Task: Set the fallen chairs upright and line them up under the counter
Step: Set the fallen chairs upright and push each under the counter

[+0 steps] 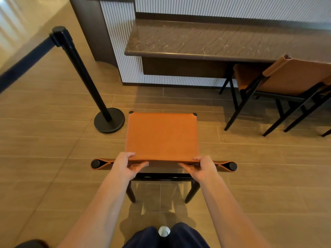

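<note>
**Gripping the chair by its backrest, short of the counter**

Head view: both arms reach forward and down to a chair [162,136] with an orange seat and black legs, which stands upright on the wood-look floor [53,140] directly in front of the person. The left hand [128,166] and the right hand [202,167] each hold the top edge of the backrest [164,160], one on either side of its middle, fingers [141,165] clamped round the orange sling. The seat faces the dark stone counter [215,43], but the chair is apart from it, with open floor between the seat's front edge and the counter's ribbed white base.

To the right, a second chair [295,77] of the same kind stands upright with its seat tucked under the counter. To the left of the held chair, a black stanchion post [84,76] rises from a round base just beside the seat's front corner, and a dark belt [23,63] runs from its top toward the left edge. The toe of a pale shoe [163,230] shows at the bottom, between dark trouser legs.
</note>
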The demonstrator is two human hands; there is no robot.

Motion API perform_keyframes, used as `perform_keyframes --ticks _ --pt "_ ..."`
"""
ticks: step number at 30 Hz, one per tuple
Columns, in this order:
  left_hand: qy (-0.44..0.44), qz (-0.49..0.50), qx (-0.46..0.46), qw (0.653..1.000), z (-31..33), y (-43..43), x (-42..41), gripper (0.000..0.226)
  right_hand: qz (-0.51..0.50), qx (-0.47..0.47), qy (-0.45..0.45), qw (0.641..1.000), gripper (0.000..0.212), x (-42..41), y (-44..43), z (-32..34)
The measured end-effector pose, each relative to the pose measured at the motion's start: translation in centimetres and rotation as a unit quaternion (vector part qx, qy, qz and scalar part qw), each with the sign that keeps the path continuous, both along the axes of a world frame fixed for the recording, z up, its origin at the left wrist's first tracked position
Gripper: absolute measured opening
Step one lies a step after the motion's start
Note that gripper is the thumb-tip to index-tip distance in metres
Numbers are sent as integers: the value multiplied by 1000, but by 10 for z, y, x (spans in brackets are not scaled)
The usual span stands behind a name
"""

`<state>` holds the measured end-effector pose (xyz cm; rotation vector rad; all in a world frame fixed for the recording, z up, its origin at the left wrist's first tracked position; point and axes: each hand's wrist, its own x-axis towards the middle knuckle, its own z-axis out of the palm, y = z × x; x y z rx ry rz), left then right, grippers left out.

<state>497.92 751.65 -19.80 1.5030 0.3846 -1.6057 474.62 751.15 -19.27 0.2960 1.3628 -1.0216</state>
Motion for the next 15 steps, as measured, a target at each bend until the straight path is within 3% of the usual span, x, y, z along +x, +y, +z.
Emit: perform_keyframes --ticks 10,15 --pt "-1 -52 -82 995 32 -82 11 46 14 -59 19 998 40 4 -84 37" --pt "-9 -53 -119 991 47 -116 10 44 24 -81 35 996 49 8 -118 50"
